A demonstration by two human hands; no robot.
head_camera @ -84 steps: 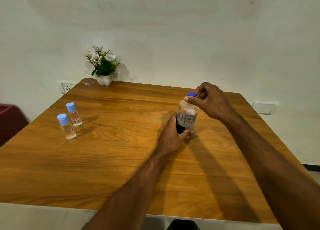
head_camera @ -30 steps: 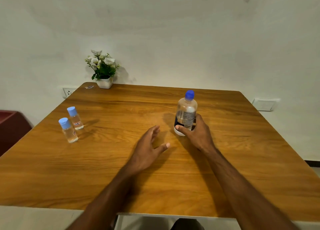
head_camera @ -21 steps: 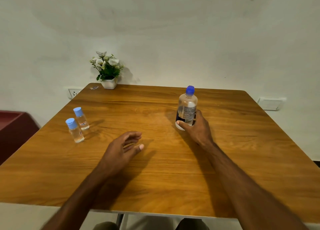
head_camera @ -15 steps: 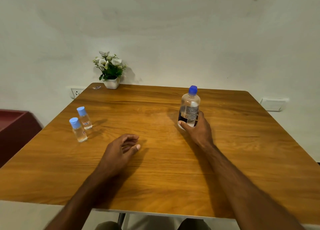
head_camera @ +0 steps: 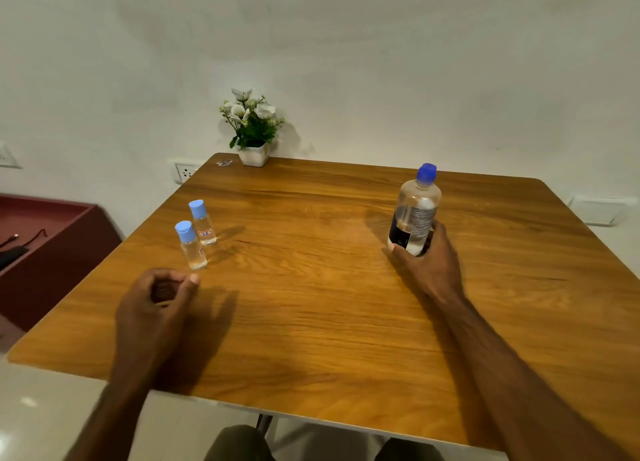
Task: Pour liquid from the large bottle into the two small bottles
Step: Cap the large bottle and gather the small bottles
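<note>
The large clear bottle (head_camera: 414, 211) with a dark blue cap stands upright at the right of the wooden table (head_camera: 329, 287). My right hand (head_camera: 429, 263) grips its base. Two small clear bottles with light blue caps stand upright at the left: the nearer small bottle (head_camera: 190, 245) and the farther small bottle (head_camera: 203, 223), which has a red label. My left hand (head_camera: 156, 304) hovers just in front of the nearer one, fingers curled, thumb and fingertips apart from it, holding nothing.
A white pot of flowers (head_camera: 252, 131) stands at the table's far edge by the wall. A dark red cabinet (head_camera: 45, 238) is to the left. Wall sockets (head_camera: 185, 173) sit behind the table's far left corner.
My left hand moved left from beside the large bottle to just in front of the small bottles and curled its fingers. My right hand left the cap and took the bottle's base.
</note>
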